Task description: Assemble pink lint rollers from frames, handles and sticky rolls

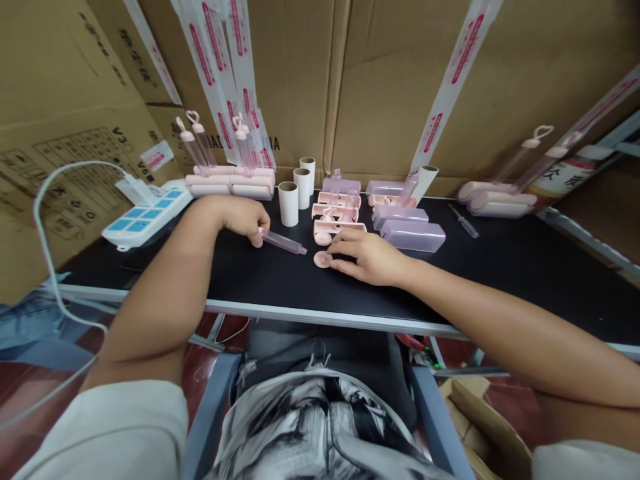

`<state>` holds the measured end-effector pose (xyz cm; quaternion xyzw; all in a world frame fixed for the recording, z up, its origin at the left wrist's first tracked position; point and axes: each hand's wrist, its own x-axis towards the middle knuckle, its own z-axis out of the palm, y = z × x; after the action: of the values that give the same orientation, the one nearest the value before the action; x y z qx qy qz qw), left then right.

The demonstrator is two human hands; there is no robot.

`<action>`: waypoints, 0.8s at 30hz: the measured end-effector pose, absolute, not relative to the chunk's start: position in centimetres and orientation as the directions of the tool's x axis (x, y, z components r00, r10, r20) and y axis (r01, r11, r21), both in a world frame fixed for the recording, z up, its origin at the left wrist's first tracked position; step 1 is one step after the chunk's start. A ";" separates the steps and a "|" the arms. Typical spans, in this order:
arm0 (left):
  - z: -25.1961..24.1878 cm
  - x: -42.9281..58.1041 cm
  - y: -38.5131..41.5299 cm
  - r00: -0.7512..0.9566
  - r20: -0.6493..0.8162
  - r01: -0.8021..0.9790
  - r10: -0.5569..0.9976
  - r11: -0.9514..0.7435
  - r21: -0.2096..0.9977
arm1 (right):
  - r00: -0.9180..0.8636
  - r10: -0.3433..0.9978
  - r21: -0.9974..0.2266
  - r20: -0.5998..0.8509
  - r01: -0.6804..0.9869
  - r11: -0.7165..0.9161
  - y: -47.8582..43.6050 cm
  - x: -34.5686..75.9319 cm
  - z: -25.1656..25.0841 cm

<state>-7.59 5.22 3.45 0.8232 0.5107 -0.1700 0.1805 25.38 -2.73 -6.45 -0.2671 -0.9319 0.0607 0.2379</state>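
My left hand [246, 219] is closed round one end of a translucent pink plastic tube [284, 242], which points right, just above the black tabletop. At the middle of the table my right hand [367, 257] has its thumb and fingertips on a small round pink cap [323, 259]. Just behind that cap another pink disc [323, 238] rests against an open pink case [345, 229]. More pink cases [336, 212] lie in a row behind, with small clear parts on them. Translucent lilac covers [413, 236] sit to the right of my right hand.
White cardboard tubes [289, 205] stand behind my left hand. A white power strip [147, 217] with a cable lies at left. Pink cylinders [253, 185] with looped sticks stand at back left, similar ones [503, 204] at right. A small screwdriver [465, 222] and a bottle [567, 175] are at right.
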 end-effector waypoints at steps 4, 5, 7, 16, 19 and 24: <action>3.0 -6.8 4.9 0.304 -0.464 0.938 0.832 -0.346 -0.005 | -0.758 0.526 -0.233 0.387 0.471 0.851 -2.7 25.5 -6.4; 3.0 -6.6 4.9 0.276 -0.468 0.945 0.840 -0.326 -0.029 | -0.757 0.528 -0.233 0.385 0.474 0.849 -2.7 25.5 -6.4; 2.9 -6.5 4.8 0.236 -0.477 0.953 0.847 -0.298 -0.058 | -0.754 0.533 -0.234 0.384 0.479 0.846 -2.7 25.5 -6.4; 3.5 -7.9 5.0 0.386 -0.277 0.920 0.880 -0.346 0.183 | -0.764 0.542 -0.249 0.350 0.482 0.840 -2.9 24.8 -7.0; 3.7 -7.3 4.8 0.443 0.079 0.849 0.893 -0.446 0.284 | -0.749 0.567 -0.302 0.344 0.484 0.822 -3.0 24.9 -6.8; 1.5 -4.3 5.0 0.311 0.436 0.779 0.844 -0.490 0.392 | -0.743 0.602 -0.354 0.292 0.501 0.790 -3.0 25.2 -6.2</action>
<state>-4.34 5.05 1.45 0.8078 0.5023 0.3036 0.0541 25.24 -3.00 -6.21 -0.2982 -0.9248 0.1273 0.1992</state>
